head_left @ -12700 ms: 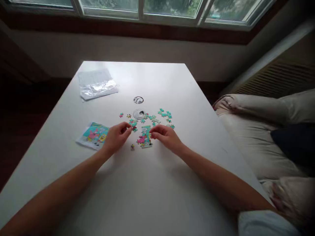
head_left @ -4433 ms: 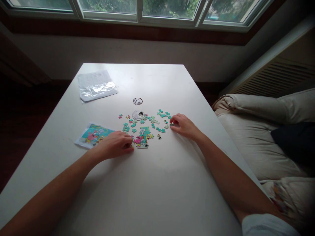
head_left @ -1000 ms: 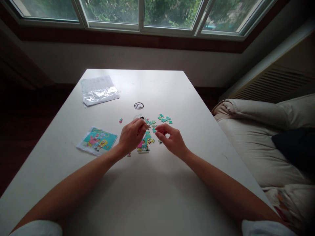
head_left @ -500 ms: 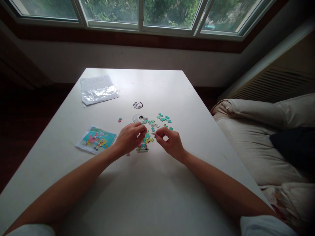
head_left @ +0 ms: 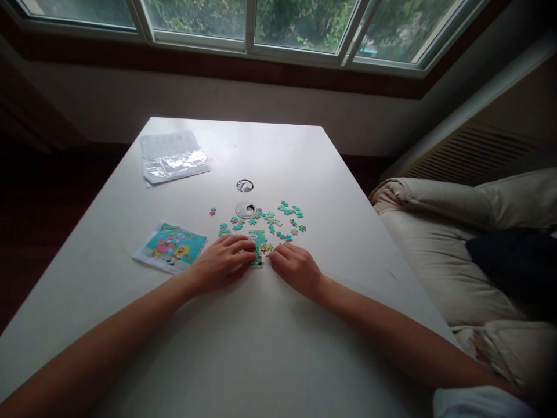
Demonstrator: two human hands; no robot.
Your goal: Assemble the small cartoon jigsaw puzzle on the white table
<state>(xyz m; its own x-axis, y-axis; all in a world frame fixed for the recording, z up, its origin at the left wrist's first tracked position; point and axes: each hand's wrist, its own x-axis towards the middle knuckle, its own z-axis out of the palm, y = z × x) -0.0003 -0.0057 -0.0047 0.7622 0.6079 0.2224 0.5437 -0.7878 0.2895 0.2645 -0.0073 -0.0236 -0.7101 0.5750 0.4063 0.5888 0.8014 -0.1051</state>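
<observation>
A partly joined jigsaw puzzle (head_left: pixel 257 236) with cartoon figures lies on the white table. My left hand (head_left: pixel 223 259) rests over its left side, fingers stretched out and covering part of the picture. At the puzzle's right edge, my right hand (head_left: pixel 296 267) has its fingertips pinched together low on a puzzle piece, mostly hidden by the fingers. Loose turquoise puzzle pieces (head_left: pixel 286 237) are scattered just beyond both hands. To the left of my left hand lies a picture sheet (head_left: pixel 176 247) showing the same kind of cartoon figures.
Papers under a clear plastic sleeve (head_left: pixel 176 158) lie at the table's (head_left: pixel 270 348) far left. Beyond the puzzle are a round clear lid (head_left: pixel 242 210) and a round hole (head_left: pixel 244 186) in the tabletop. A pink and teal piece (head_left: pixel 213 211) lies apart. A cream sofa (head_left: pixel 426 244) stands at the right.
My right hand has come down and left to the puzzle's right edge with its piece. My left hand has lowered and flattened onto the left side, uncovering loose pieces behind it.
</observation>
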